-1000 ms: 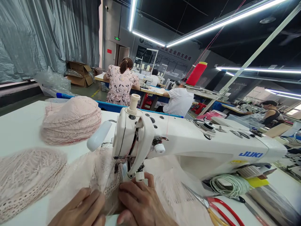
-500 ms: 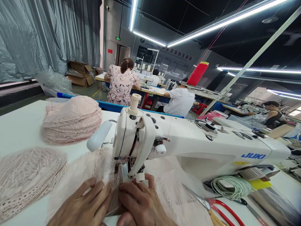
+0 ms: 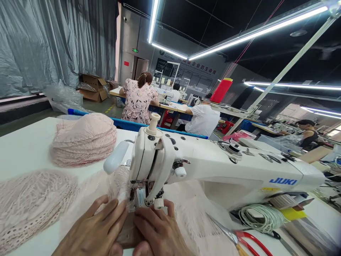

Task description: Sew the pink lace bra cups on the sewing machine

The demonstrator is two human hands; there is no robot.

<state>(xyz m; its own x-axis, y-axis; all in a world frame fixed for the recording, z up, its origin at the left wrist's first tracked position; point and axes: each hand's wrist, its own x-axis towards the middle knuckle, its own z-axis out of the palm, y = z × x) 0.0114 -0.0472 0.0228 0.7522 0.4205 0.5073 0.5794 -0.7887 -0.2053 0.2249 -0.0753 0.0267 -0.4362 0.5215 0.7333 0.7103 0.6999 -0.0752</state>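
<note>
A white sewing machine [image 3: 213,167] stands in front of me with its needle end above pale pink lace fabric [image 3: 191,217]. My left hand [image 3: 93,227] lies on the fabric left of the presser foot [image 3: 138,201], fingers stretched forward and pressing down. Close to the foot on the other side, my right hand [image 3: 160,227] rests with its fingers slightly bent, flat on the cloth. Between the two hands shows a brownish strip [image 3: 128,231]. The needle point is too small to make out. Both thumbs are partly hidden low in the view.
At the left sit a stack of pink lace pieces [image 3: 85,138] and another lace pile [image 3: 34,206]. Red-handled scissors [image 3: 245,240] and a coil of pale cord [image 3: 262,217] lie at the right. Co-workers sit at tables beyond a blue rail [image 3: 128,124].
The view has shifted slightly. The fabric by the presser foot has moved a little, and more of the brownish strip shows between my hands, which stay nearly in place.
</note>
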